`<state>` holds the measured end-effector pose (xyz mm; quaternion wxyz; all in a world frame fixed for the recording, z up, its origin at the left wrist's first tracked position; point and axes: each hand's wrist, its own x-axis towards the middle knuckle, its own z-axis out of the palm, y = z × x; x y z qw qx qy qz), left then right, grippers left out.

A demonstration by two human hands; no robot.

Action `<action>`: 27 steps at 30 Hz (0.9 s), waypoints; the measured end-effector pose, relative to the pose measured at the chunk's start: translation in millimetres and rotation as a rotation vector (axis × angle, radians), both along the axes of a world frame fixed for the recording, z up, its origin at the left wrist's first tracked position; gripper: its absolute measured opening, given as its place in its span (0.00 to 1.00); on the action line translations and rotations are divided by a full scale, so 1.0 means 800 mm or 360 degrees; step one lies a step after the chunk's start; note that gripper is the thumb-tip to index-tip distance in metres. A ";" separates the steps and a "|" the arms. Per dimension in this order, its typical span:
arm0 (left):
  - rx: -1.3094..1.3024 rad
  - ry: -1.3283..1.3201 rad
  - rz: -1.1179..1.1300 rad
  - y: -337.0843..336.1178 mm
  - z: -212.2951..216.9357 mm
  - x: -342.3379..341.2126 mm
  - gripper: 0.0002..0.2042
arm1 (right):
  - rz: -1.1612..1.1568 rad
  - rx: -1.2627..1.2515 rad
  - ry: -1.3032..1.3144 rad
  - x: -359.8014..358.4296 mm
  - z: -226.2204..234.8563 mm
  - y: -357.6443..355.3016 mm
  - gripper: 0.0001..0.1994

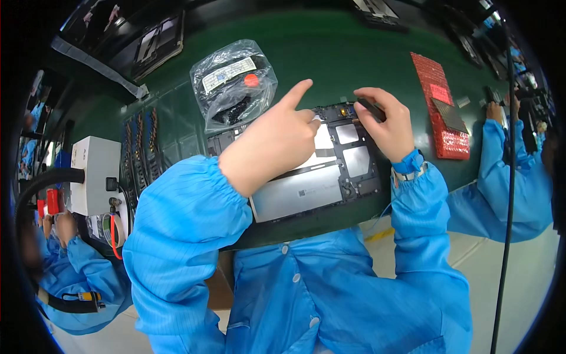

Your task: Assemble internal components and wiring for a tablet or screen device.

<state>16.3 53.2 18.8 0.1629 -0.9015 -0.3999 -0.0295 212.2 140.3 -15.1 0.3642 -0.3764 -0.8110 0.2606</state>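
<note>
Thumb and fingers of the right hand (pixel 386 121) pinch a slim dark tool (pixel 371 109), its tip lowered to the upper edge of an opened tablet chassis (pixel 306 177) lying flat on the green work surface (pixel 330 53) directly in front of the person. The left hand (pixel 271 141) rests across the chassis's upper left part, forefinger stretched out and raised, thumb tip pressing a small pale piece at the top of the frame, the remaining fingers curled under and holding nothing that shows. The chassis is a dark frame with its back off: a broad grey panel fills the lower half, two paler square patches sit at the right, and small fittings crowd the top edge near the tool. Just beyond the left hand lies a clear plastic bag (pixel 233 82) of small dark parts, bearing a white label and a red dot. A red studded tray (pixel 439 103) sits to the right, near a co-worker's blue sleeve (pixel 501 177).
</note>
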 end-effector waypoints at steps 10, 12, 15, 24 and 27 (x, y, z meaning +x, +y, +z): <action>0.0001 -0.0217 0.0687 -0.079 0.010 0.009 0.12 | 0.0097 0.0234 0.0149 -0.011 0.035 -0.011 0.11; -0.0040 -0.0306 0.0770 -0.121 0.028 0.009 0.13 | 0.0322 0.0175 -0.0024 -0.015 0.049 -0.020 0.16; -0.0251 -0.0991 0.0759 -0.170 0.022 0.015 0.15 | 0.0612 0.0325 -0.0400 -0.040 0.045 -0.021 0.21; -0.2450 -0.4005 0.0535 -0.209 -0.071 0.065 0.22 | 0.0710 0.0779 -0.0867 -0.086 0.014 -0.024 0.20; -0.2362 -0.4471 0.0321 -0.206 -0.077 0.069 0.25 | 0.0763 0.0912 -0.0952 -0.091 0.020 -0.022 0.19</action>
